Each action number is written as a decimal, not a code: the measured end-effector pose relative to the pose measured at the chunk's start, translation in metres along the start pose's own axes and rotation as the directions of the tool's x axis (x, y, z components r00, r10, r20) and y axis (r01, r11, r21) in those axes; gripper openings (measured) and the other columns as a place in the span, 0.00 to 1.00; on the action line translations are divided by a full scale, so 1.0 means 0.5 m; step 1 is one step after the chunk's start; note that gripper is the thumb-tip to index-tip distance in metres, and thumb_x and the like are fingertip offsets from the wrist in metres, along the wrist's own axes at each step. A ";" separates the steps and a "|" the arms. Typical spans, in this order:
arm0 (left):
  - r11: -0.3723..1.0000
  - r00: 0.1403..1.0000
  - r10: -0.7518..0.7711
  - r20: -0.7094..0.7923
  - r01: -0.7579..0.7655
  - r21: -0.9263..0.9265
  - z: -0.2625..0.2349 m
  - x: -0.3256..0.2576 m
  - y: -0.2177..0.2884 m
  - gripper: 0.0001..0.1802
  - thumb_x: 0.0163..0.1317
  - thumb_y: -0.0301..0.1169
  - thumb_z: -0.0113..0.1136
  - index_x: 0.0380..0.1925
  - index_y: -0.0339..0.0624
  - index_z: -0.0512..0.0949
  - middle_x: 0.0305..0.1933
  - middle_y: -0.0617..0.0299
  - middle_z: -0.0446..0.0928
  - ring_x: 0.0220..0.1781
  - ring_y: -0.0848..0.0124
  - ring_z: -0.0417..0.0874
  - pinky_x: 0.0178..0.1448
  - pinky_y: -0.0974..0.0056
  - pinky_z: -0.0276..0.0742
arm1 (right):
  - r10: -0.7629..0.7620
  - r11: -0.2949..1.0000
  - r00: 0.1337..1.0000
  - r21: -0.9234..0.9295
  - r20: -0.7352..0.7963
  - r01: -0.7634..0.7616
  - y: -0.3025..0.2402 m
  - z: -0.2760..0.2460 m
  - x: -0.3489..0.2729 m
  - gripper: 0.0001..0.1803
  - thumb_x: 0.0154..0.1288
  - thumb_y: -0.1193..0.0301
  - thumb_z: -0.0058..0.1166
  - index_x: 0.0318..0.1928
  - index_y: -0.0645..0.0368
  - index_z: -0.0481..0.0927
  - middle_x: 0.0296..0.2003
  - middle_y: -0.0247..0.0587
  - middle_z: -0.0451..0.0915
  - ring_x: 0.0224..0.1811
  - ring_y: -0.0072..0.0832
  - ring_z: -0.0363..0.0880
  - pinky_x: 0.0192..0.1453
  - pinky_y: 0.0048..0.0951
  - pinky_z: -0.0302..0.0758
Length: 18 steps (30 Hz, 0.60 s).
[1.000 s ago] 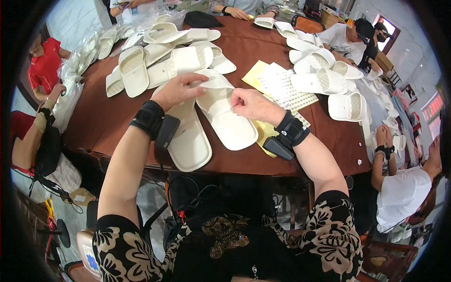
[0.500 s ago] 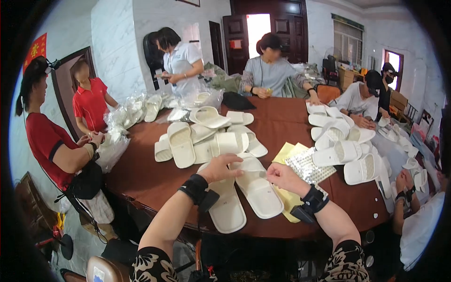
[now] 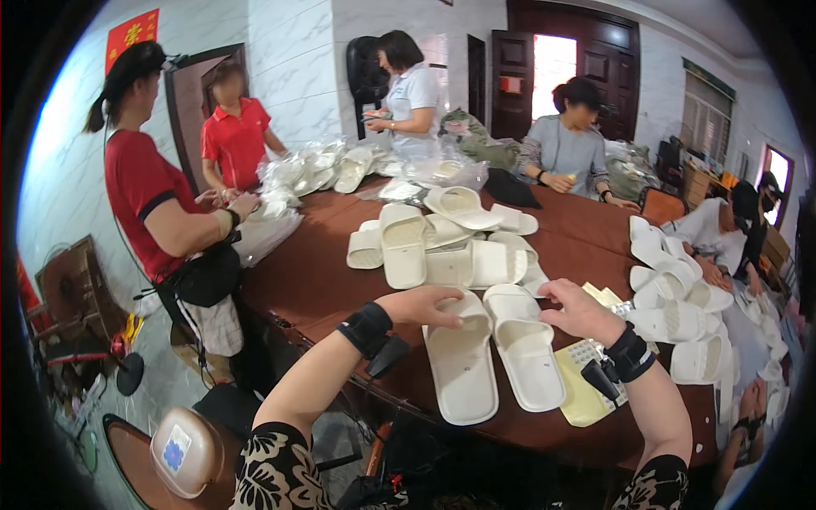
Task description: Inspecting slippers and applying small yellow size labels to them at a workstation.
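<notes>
Your left hand (image 3: 421,307) is at the outer edge of the left slide sandal (image 3: 463,374), beside its strap. Its fingers (image 3: 444,294) are spread, thumb parted from forefinger; you cannot tell from this view whether they press on the strap. Your right hand (image 3: 586,313) is at the outer edge of the right slide sandal (image 3: 531,361), level with its strap. Its fingers (image 3: 557,289) are bent, with the thumb and forefinger apart; contact with the strap cannot be told.

The two white sandals lie side by side between the fingers of both hands, footbeds up, straps at finger level and heels toward you. Both rest on the brown-covered tabletop (image 3: 578,217).

Below the right fingers, near the right sandal, locate the yellow backing sheet (image 3: 586,410) and the sticker sheet (image 3: 585,350) with rows of small labels. The right forearm partly covers this area. Each wrist carries a black wristband with a small box attached.

Beyond the fingers, locate the heap of white slide sandals (image 3: 404,246), stacked at mixed angles. To the right of the right fingers is a second heap of slide sandals (image 3: 697,361). Farther beyond the left fingers, clear plastic bags (image 3: 280,177) hold more sandals, with two co-workers in red tops standing beside them
</notes>
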State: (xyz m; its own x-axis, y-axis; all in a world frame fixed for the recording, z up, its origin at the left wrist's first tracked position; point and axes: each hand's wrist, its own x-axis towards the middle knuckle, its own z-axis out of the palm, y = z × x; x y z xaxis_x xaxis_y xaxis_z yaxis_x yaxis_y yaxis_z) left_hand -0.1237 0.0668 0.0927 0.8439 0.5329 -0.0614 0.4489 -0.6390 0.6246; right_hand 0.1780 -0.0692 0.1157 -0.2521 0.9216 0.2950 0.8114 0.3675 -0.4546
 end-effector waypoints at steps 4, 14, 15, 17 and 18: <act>0.999 0.999 0.041 -0.017 -0.041 0.004 0.007 -0.001 0.001 0.39 0.56 0.49 0.63 0.62 0.37 0.66 0.59 0.45 0.71 0.61 0.58 0.71 0.65 0.62 0.65 | -0.070 0.997 0.995 0.018 0.068 0.069 0.044 0.018 0.062 0.26 0.57 0.62 0.59 0.52 0.63 0.73 0.46 0.53 0.76 0.49 0.43 0.75 0.55 0.35 0.71; 0.998 0.988 -0.012 -0.154 0.022 0.065 0.015 -0.052 0.015 0.38 0.52 0.50 0.64 0.58 0.37 0.69 0.51 0.43 0.76 0.52 0.55 0.78 0.58 0.61 0.72 | 0.099 0.978 0.929 0.136 0.356 -0.156 0.058 0.039 0.118 0.26 0.56 0.59 0.59 0.51 0.64 0.78 0.44 0.49 0.81 0.45 0.35 0.78 0.52 0.32 0.73; 0.998 0.988 -0.016 -0.156 0.026 0.066 0.015 -0.060 0.014 0.38 0.52 0.50 0.64 0.58 0.37 0.69 0.51 0.43 0.76 0.52 0.55 0.78 0.58 0.61 0.72 | 0.097 0.978 0.929 0.139 0.356 -0.156 0.055 0.033 0.116 0.26 0.56 0.59 0.59 0.51 0.64 0.78 0.44 0.49 0.81 0.45 0.35 0.78 0.52 0.32 0.73; 0.992 0.969 -0.005 -0.246 0.035 0.117 0.012 -0.078 0.010 0.38 0.51 0.49 0.66 0.57 0.36 0.71 0.46 0.43 0.79 0.48 0.56 0.80 0.56 0.62 0.74 | 0.116 0.988 0.953 0.069 0.281 -0.141 0.047 0.015 0.107 0.22 0.53 0.61 0.61 0.44 0.66 0.80 0.36 0.45 0.82 0.38 0.30 0.79 0.45 0.31 0.74; 0.993 0.968 -0.005 -0.251 0.034 0.111 0.009 -0.087 0.008 0.38 0.51 0.49 0.66 0.57 0.36 0.71 0.46 0.43 0.79 0.48 0.56 0.80 0.56 0.62 0.74 | 0.091 0.989 0.957 0.091 0.276 -0.120 0.043 0.003 0.099 0.22 0.53 0.61 0.61 0.44 0.66 0.80 0.36 0.45 0.82 0.38 0.30 0.79 0.45 0.31 0.74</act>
State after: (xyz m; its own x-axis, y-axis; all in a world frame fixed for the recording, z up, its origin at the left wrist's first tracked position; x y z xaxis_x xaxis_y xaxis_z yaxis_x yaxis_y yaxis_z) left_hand -0.1573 0.0383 0.0943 0.7409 0.6584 0.1324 0.5072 -0.6778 0.5323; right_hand 0.1822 -0.0154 0.1192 -0.3129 0.9497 0.0090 0.7845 0.2638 -0.5612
